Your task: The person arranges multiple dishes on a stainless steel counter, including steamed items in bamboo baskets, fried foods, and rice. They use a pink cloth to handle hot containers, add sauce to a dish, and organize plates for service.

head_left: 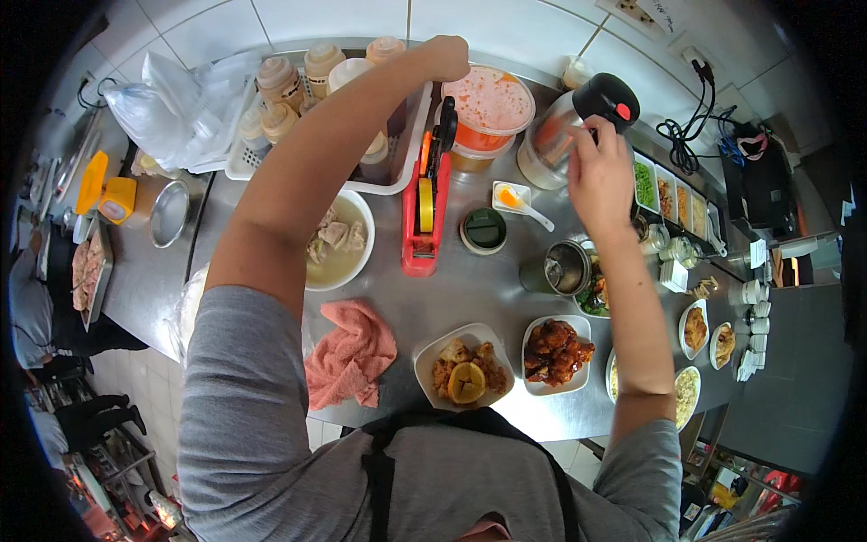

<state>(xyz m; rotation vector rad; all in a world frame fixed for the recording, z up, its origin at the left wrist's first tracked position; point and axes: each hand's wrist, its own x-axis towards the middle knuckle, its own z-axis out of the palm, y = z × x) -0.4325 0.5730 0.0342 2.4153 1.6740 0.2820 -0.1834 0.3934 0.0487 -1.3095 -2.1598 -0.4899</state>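
Observation:
My right hand is closed around the handle of a steel vacuum jug with a black top and red button. My left hand is stretched out to the wall side, just above a round plastic tub with orange contents. Its fingers are curled and turned away, so whatever they hold is hidden. Below the jug stands an uncovered green tumbler with a steel inside. A dark green lid lies left of it. Between the tub and tumbler, a white spoon rests in a small dish holding something orange.
A red tape dispenser stands beside a white basket of squeeze bottles. Nearer me are a soup bowl, a pink cloth, fried food in a bowl and glazed meat. Garnish trays sit right; people stand far left.

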